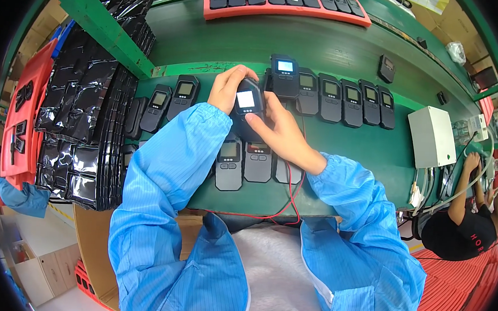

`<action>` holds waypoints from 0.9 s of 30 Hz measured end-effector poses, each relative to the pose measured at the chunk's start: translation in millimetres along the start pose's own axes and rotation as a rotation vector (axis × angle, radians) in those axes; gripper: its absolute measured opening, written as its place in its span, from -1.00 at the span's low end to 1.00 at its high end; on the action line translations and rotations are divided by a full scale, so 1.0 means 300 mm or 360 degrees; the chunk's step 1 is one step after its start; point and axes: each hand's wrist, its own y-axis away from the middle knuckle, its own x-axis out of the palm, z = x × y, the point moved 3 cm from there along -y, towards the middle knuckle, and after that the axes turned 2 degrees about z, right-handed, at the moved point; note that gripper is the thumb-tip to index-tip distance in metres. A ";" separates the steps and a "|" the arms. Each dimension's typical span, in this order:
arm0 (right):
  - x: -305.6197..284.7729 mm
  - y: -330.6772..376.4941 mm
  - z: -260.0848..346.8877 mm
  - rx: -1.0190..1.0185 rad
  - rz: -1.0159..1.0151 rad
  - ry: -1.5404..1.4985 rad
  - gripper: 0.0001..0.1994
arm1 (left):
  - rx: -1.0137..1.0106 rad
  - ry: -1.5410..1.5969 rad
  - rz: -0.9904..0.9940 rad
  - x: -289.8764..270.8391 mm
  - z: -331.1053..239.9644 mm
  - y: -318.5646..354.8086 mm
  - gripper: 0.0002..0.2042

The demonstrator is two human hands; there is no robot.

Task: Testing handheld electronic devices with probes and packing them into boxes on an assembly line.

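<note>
In the head view, both hands meet over the middle of a dark green workbench [341, 156]. They share one small black handheld device with a lit white square screen [246, 102], lifted just above the bench. The left hand [229, 87] cups its upper left side, fingers curled together over the top edge. The right hand [282, 133] wraps the lower right side, its thumb pressed on the front just below the screen and its other fingers closed behind the casing. Blue striped coat sleeves [170, 167] cover both forearms.

Just behind the held device, another black unit with a glowing bluish screen [283, 74] stands at the head of a row of grey-black devices with dim screens [348, 99] running to the right. Two more similar devices [172, 98] lie to the left of the hands. Directly below the hands, three grey units [248, 164] lie flat, partly hidden by the right wrist. Thin red and black wires [288, 207] loop off the bench's near edge.

Stacks of glossy black plastic trays [88, 104] fill the left side. A red tray of black devices [283, 2] sits on the far belt. A white rectangular box [432, 136] stands to the right, near another person in a black shirt [463, 231].
</note>
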 end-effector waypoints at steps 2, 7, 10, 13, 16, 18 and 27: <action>-0.002 0.001 0.003 0.0029 0.0008 0.0026 -0.61 | 0.0007 -0.0005 0.0001 -0.001 -0.001 0.000 -0.59; -0.002 0.002 0.004 0.0036 0.0016 0.0041 -0.61 | 0.0008 -0.0013 0.0008 -0.003 0.002 -0.002 -0.59; 0.002 -0.001 0.003 -0.0015 -0.0014 -0.0025 -0.61 | 0.0013 -0.0008 0.0012 -0.004 0.005 -0.002 -0.59; 0.000 -0.001 0.001 -0.0027 -0.0014 0.0024 -0.61 | 0.0001 0.0011 0.0023 -0.004 0.010 -0.003 -0.59; -0.003 0.001 -0.001 -0.0013 -0.0005 0.0040 -0.60 | 0.0021 0.0006 0.0029 -0.005 0.010 -0.004 -0.60; -0.003 0.001 -0.004 0.0009 0.0009 0.0049 -0.60 | 0.0033 0.0005 0.0031 -0.005 0.009 -0.004 -0.60; 0.000 0.000 0.003 -0.0049 -0.0017 0.0019 -0.61 | 0.0020 0.0002 0.0022 -0.005 0.006 -0.001 -0.60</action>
